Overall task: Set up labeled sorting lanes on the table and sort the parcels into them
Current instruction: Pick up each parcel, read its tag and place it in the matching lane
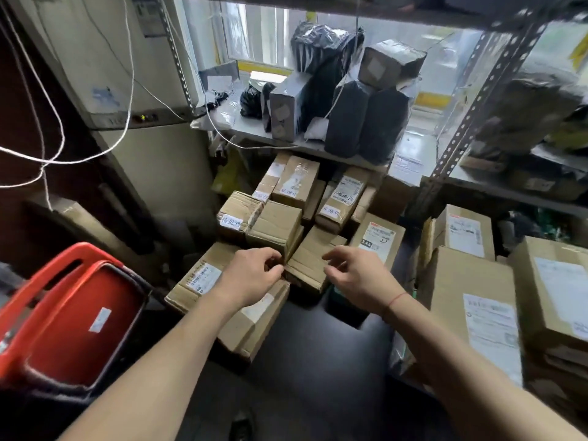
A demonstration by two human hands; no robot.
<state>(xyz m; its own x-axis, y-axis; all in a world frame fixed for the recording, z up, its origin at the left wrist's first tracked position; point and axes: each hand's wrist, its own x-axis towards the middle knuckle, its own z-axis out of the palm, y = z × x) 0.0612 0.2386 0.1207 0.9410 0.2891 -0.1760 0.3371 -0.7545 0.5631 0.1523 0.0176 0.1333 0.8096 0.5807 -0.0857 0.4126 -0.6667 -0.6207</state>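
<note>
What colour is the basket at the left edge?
Red, with a small white sticker inside; the basket shows in the head view, the only one given.

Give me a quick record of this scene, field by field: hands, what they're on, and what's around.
left hand: fingers curled at the left edge of the small cardboard box
right hand: fingers curled, at the box's right edge; grip unclear
left side: red basket
shelf above: black bagged parcels
right side: large labelled cartons
</note>
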